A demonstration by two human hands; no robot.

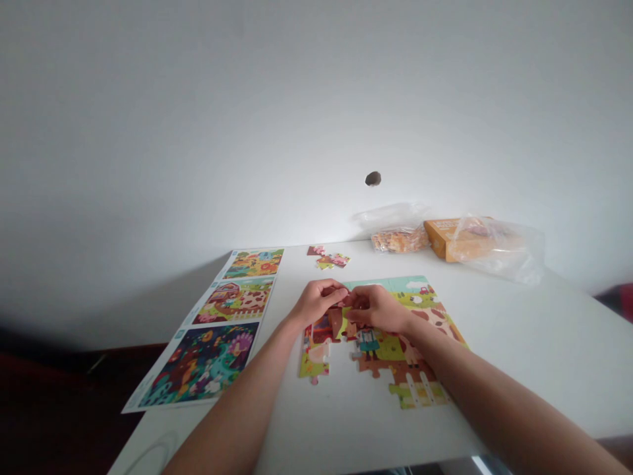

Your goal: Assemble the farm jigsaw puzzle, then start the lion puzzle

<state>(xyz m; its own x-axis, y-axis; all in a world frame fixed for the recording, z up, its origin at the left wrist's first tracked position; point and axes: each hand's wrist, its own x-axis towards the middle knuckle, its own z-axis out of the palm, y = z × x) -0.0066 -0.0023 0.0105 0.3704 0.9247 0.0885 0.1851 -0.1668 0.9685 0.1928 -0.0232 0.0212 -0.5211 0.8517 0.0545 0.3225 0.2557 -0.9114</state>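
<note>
A partly assembled farm jigsaw puzzle [420,300] lies on the white table, with a gap in its lower left middle. My left hand [321,300] is over the puzzle's upper left, thumb and fingers pinched together. From the other side my right hand [378,309] meets it, fingers curled inward. Between the fingertips is a small puzzle piece [342,305], mostly hidden by the fingers, low over the barn part of the picture. Beyond the hands, several loose puzzle pieces [333,260] lie on the table.
On the left lies a reference sheet [264,297] with three pictures. At the back right are a plastic bag of puzzle pieces [399,240], an orange box [438,241] and a clear plastic bag [527,247]. The wall behind has a round hole [372,179].
</note>
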